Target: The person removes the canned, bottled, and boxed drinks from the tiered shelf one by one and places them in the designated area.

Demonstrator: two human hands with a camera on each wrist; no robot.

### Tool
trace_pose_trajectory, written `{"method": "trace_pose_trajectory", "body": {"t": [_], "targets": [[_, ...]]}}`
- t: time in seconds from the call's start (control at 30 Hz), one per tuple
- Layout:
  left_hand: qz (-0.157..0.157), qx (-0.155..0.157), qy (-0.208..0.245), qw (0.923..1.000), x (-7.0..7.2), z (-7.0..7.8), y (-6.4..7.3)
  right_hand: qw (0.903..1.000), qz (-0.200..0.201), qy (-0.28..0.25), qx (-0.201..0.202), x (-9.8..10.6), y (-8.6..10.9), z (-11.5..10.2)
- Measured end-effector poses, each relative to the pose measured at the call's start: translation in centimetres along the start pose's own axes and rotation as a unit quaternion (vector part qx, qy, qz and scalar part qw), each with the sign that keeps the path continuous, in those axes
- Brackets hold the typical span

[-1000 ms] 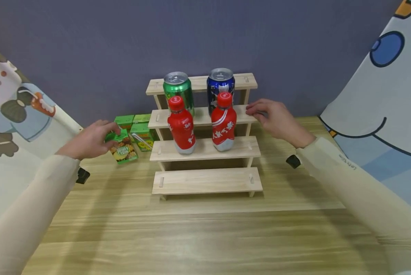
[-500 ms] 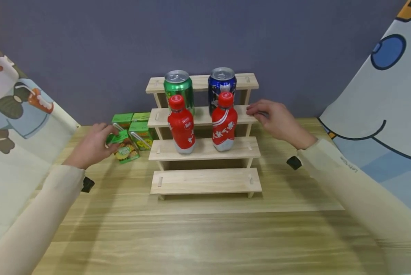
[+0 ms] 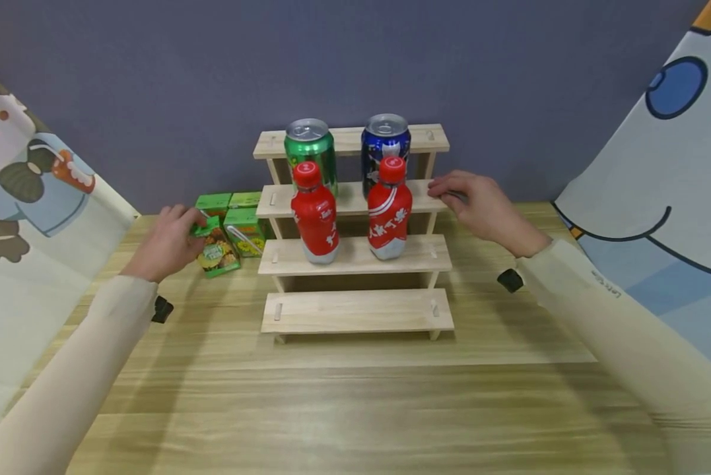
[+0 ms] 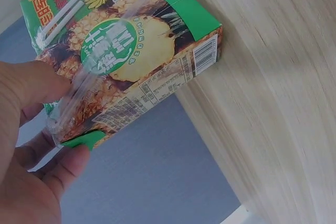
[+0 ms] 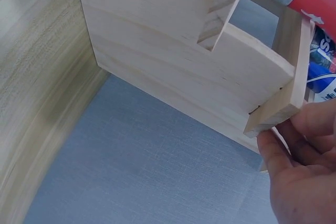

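Note:
In the head view my left hand (image 3: 164, 243) is at the top end of a green drink carton (image 3: 218, 254) with a pineapple picture. The left wrist view shows the thumb on the carton's printed face (image 4: 142, 51) and fingers round its end, so the hand pinches it; clear film and a straw lie on that face. My right hand (image 3: 471, 203) pinches the right end of a board on the stepped wooden display rack (image 3: 355, 313), second tier from the top. Two red bottles (image 3: 315, 221) stand upright on the tier below that one.
A green can (image 3: 309, 148) and a blue can (image 3: 385, 145) stand behind the bottles. More green cartons (image 3: 245, 224) stand left of the rack by the grey back wall (image 3: 355, 59). Printed cartoon panels (image 3: 658, 152) flank the wooden table (image 3: 355, 409).
My left hand has moved slightly right and its fingers have closed on the top end of the front carton. My right hand stays at the rack's end.

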State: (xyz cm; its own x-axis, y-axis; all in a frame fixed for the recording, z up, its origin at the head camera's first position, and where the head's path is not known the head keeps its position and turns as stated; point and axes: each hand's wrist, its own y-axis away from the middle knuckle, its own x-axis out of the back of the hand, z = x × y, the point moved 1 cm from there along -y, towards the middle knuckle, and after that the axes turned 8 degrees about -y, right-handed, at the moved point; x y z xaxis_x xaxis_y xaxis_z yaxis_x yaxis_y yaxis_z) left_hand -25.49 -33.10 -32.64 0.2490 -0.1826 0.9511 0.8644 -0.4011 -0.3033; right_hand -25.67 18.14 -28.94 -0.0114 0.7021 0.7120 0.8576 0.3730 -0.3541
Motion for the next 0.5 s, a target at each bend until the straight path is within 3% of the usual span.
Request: {"method": "trace_pose_trajectory", "body": {"t": [0.5], "targets": [[-0.022, -0.003, 0.004, 0.9998, -0.4, -1.4, -1.0, 0.9999, 0.000, -0.010, -0.004, 0.0, 0.0, 0.1]]}}
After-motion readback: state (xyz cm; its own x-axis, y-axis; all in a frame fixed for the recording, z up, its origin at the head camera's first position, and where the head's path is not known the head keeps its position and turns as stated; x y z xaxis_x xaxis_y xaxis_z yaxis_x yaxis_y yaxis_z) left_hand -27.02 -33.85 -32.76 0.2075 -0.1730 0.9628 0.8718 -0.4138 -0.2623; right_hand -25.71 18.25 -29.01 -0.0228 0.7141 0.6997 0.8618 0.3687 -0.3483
